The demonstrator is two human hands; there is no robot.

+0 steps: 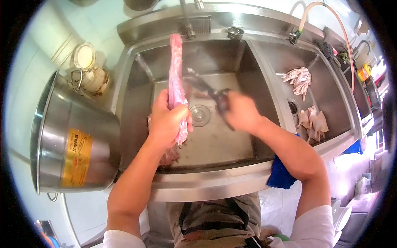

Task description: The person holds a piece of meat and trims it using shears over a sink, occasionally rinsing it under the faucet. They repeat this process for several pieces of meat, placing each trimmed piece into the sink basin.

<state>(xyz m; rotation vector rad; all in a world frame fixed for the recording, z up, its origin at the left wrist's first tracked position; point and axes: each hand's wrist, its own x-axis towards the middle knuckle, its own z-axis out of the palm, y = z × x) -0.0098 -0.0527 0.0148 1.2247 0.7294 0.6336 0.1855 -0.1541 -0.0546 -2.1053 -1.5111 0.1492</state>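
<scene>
My left hand [167, 120] is closed around a long pink piece of raw meat [176, 70], held upright over the large steel sink basin [264, 120]. Its narrow end points toward the tap, and its lower end hangs below my fist. In my right hand [244, 111] are black-handled scissors [213, 94], blurred by motion. Their blades point toward the meat but stay apart from it. Beneath my left forearm, more reddish meat [168, 158] lies on the basin floor, partly hidden. A round drain [200, 115] shows between my hands.
Pale strips of meat [298, 80] and larger pale pieces [316, 124] lie in the right basin. A tall steel pot [99, 140] stands at the left. A blue cloth [281, 173] hangs over the front edge. An orange hose [345, 37] arches at the upper right.
</scene>
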